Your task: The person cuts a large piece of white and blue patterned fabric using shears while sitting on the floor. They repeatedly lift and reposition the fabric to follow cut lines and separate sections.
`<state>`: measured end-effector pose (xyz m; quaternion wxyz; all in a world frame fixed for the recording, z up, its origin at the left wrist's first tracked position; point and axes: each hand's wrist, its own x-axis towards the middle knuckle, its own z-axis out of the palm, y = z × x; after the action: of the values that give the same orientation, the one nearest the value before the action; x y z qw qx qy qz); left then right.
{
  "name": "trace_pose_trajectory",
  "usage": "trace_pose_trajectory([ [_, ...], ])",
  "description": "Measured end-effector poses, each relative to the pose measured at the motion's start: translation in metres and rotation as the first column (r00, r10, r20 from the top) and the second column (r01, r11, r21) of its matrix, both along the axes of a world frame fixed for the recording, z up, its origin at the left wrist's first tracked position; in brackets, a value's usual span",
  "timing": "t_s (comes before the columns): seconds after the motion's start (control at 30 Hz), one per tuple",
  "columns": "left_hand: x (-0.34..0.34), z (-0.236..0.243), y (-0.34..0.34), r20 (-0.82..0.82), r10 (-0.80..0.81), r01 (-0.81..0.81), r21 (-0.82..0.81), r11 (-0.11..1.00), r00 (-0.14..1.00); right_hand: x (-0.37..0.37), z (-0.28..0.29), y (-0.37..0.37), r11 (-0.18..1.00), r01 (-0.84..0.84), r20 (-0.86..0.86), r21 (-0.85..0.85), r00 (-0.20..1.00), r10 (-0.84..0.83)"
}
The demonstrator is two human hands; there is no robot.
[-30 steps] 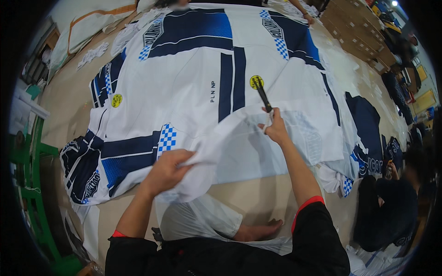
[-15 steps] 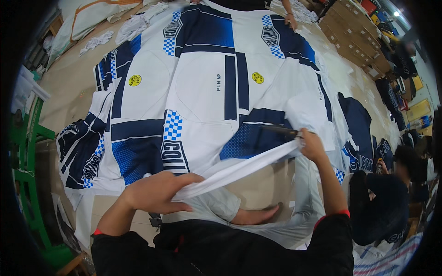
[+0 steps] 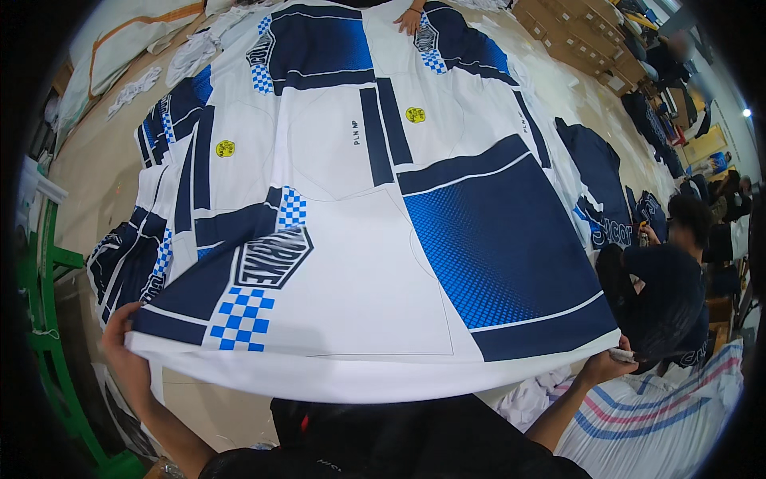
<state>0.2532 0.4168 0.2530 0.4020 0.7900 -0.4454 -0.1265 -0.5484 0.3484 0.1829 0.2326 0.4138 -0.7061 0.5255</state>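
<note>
A printed fabric panel (image 3: 367,295) in white, navy and blue, with checkered strips, is stretched wide in front of me. My left hand (image 3: 128,351) grips its near left edge. My right hand (image 3: 604,367) is closed at the near right edge, along with a small light-grey object (image 3: 622,354), probably the scissors' handle; the blades cannot be seen. Beyond the panel, similar printed pieces (image 3: 327,136) lie layered, with navy bars and yellow round patches.
Another person's hand (image 3: 412,20) rests on the far fabric. A person in dark clothes (image 3: 654,287) sits at my right, beside a striped woven sack (image 3: 646,415). Green metal frame (image 3: 44,303) stands at left. Stacked cartons (image 3: 574,44) and navy pieces (image 3: 590,176) lie on the right.
My hands have moved apart to both sides, spreading the panel that was bunched and folded, so its printed face now shows. The dark scissors blades have gone from view.
</note>
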Motion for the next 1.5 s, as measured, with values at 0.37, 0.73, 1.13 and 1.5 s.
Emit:
trace_pose_trajectory([
  [0.37,0.064,0.043,0.056,-0.193,-0.389,0.379,-0.085,0.921,0.901,-0.022,0.012,-0.02,0.998,0.015,0.296,-0.062,0.955,0.004],
  [0.73,0.16,0.059,-0.15,-0.144,-0.518,0.502,-0.134,0.855,0.843,-0.024,0.061,-0.249,0.861,-0.486,0.257,-0.15,0.822,0.508],
  [1.13,0.136,-0.086,-0.429,-0.285,0.144,-0.01,0.426,0.904,0.948,0.091,-0.054,-0.582,0.837,-0.285,0.086,0.467,0.957,0.278],
  [1.5,0.134,-0.201,-0.502,-0.192,0.083,-0.026,0.283,0.959,0.978,0.167,-0.142,-0.667,0.785,-0.241,-0.04,0.571,0.947,0.319],
])
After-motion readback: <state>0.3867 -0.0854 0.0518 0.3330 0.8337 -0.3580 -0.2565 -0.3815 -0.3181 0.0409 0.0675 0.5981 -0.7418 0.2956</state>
